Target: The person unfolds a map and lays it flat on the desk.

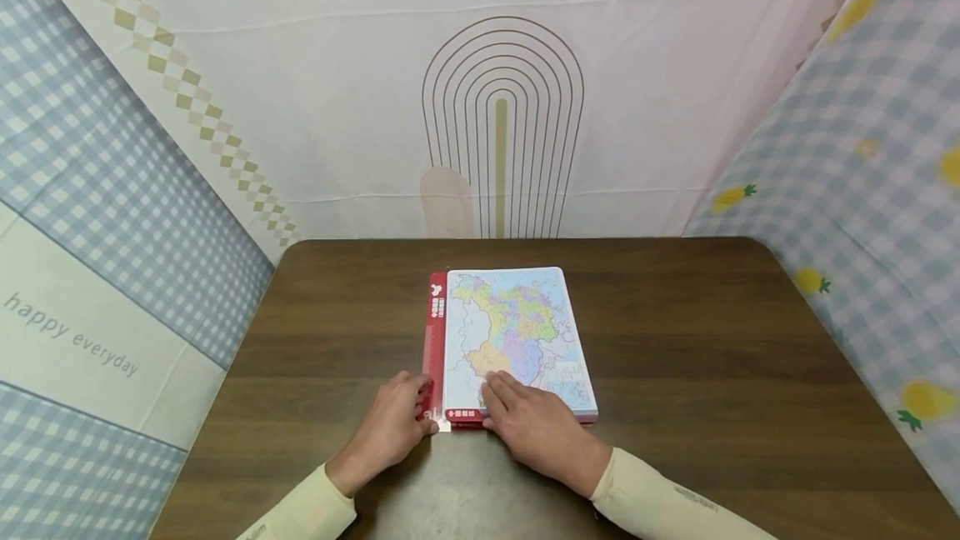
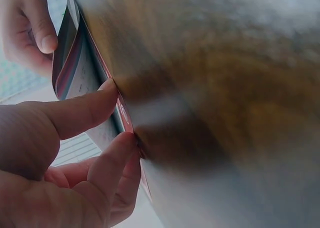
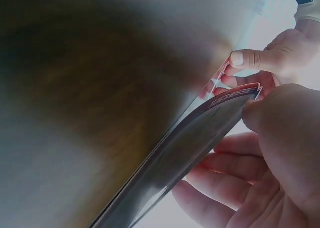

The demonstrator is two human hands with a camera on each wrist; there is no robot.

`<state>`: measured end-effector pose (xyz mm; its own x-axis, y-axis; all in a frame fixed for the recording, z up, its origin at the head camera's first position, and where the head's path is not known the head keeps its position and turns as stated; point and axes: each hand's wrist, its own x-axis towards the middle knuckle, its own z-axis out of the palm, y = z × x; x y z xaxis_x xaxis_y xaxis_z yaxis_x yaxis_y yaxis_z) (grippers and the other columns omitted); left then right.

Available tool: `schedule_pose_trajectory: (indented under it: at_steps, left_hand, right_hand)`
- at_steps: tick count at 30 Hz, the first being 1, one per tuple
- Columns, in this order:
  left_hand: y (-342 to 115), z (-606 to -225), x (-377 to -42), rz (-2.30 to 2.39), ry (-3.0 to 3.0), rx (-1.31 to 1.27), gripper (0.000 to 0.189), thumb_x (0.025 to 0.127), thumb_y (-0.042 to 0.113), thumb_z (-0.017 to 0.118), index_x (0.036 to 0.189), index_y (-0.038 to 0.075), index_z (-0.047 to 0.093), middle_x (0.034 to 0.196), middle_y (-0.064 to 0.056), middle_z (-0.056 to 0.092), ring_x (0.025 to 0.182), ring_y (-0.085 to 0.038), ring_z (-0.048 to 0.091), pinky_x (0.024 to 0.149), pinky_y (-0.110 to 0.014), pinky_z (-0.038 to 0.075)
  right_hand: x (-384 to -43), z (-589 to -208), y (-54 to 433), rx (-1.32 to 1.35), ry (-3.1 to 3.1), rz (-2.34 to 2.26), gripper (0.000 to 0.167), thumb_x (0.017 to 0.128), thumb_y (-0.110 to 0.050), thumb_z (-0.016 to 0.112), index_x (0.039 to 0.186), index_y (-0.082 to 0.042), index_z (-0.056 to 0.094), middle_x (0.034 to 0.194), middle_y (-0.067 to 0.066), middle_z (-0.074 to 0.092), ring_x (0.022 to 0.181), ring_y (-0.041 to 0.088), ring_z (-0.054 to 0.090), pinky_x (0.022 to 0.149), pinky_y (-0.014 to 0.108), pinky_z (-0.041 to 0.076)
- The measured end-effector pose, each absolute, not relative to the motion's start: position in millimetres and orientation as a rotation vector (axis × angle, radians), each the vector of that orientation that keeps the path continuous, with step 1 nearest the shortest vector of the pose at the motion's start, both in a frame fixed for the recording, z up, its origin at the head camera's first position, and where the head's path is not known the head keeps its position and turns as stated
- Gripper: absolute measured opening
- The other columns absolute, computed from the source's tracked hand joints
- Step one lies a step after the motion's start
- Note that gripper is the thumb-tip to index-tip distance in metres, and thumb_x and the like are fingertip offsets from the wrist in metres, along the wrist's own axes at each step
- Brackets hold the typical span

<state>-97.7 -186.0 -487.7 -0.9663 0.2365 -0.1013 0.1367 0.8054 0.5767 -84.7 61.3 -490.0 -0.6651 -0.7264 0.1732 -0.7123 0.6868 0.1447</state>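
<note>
A map [image 1: 517,332] printed in pastel colours lies on the table, over a red cover [image 1: 433,327] with white print that shows as a strip along its left side. My left hand [image 1: 393,419] holds the cover's near left corner, thumb and bent fingertips at its edge. At the map's near edge, my right hand [image 1: 540,432] lies with fingers over the top. In the right wrist view its thumb is at the near edge of a bowed dark sheet [image 3: 200,123], opposite the fingers. This leaves the near edge curved up from the layer below.
The brown wooden table [image 1: 337,307] stretches out on both sides of the map. Behind it hangs a pale cloth [image 1: 337,107] printed with arches. Checked cloths hang at the left [image 1: 67,107] and right [image 1: 810,165].
</note>
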Motion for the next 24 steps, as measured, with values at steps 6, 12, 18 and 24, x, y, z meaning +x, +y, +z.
schedule_pose_trajectory:
  at_steps: [6,12,18,24]
  left_hand:
    - [-187.6,-490.3,-96.9,0.902,2.802,0.277,0.067,0.077,0.007,0.095,0.136,-0.006,0.066,0.104,-0.009,0.063,0.083,-0.015,0.053,0.069,-0.024,0.050]
    - [-189.4,-492.3,-97.3,0.900,2.826,0.302,0.066,0.076,0.007,0.095,0.135,-0.006,0.066,0.105,-0.009,0.064,0.084,-0.013,0.053,0.070,-0.024,0.051]
    - [-190.2,-492.0,-97.6,0.906,2.823,0.304,0.064,0.077,0.007,0.095,0.133,-0.006,0.067,0.103,-0.008,0.064,0.083,-0.013,0.052,0.069,-0.023,0.049]
    - [-190.2,-491.7,-97.9,0.886,2.852,0.349,0.062,0.075,0.007,0.096,0.130,-0.005,0.069,0.095,-0.005,0.061,0.080,-0.013,0.048,0.066,-0.023,0.045]
  right_hand:
    - [-79.9,-494.1,70.8,1.125,-2.632,-0.100,0.048,0.107,-0.037,0.063,0.139,-0.002,0.066,0.142,0.015,0.068,0.132,0.024,0.066,0.096,0.031,0.061]
    - [-76.1,-494.2,80.9,1.090,-2.657,-0.087,0.048,0.106,-0.035,0.065,0.140,-0.002,0.066,0.143,0.016,0.067,0.132,0.026,0.066,0.098,0.034,0.060]
    - [-74.2,-494.0,92.3,1.062,-2.706,-0.053,0.046,0.106,-0.029,0.065,0.142,0.000,0.063,0.146,0.018,0.065,0.133,0.031,0.065,0.100,0.039,0.060]
    - [-71.0,-493.4,101.7,1.006,-2.801,-0.040,0.041,0.107,-0.015,0.060,0.146,-0.001,0.059,0.151,0.019,0.061,0.137,0.033,0.062,0.101,0.048,0.059]
